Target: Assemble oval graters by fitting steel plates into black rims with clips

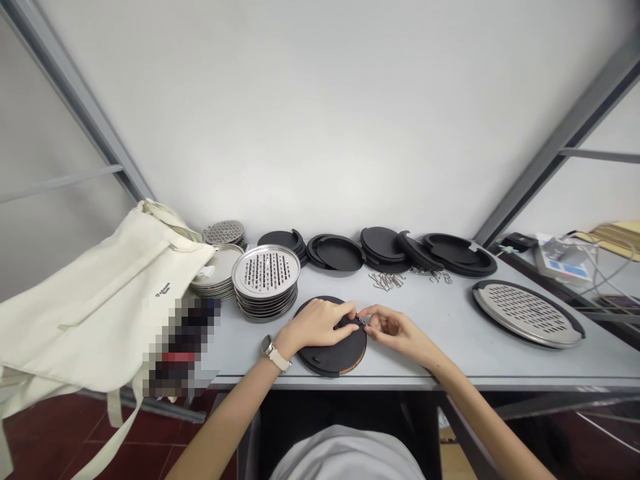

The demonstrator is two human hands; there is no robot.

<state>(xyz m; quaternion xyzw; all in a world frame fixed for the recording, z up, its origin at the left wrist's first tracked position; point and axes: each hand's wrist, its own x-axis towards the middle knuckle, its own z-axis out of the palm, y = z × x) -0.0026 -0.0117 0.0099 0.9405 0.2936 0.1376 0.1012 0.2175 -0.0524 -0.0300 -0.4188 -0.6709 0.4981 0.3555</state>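
A black round disc (330, 359) lies flat near the table's front edge, with a brown strip showing along its lower right rim. My left hand (317, 325), with a watch on the wrist, rests over it, thumb and forefinger closing on its right edge. From the right, my right hand (395, 330) pinches a small metal hook (361, 322) against that same edge; the fingertips partly hide it. Behind the hands lies a loose pile of similar metal hooks (386, 281).
Stacked perforated metal discs (266, 273) stand left of my hands. Black discs and rings (383, 245) line the wall. A perforated oval plate with black edging (527, 313) lies right. A cream bag (100, 300) hangs over the left side; a white device with cables (563, 260) sits far right.
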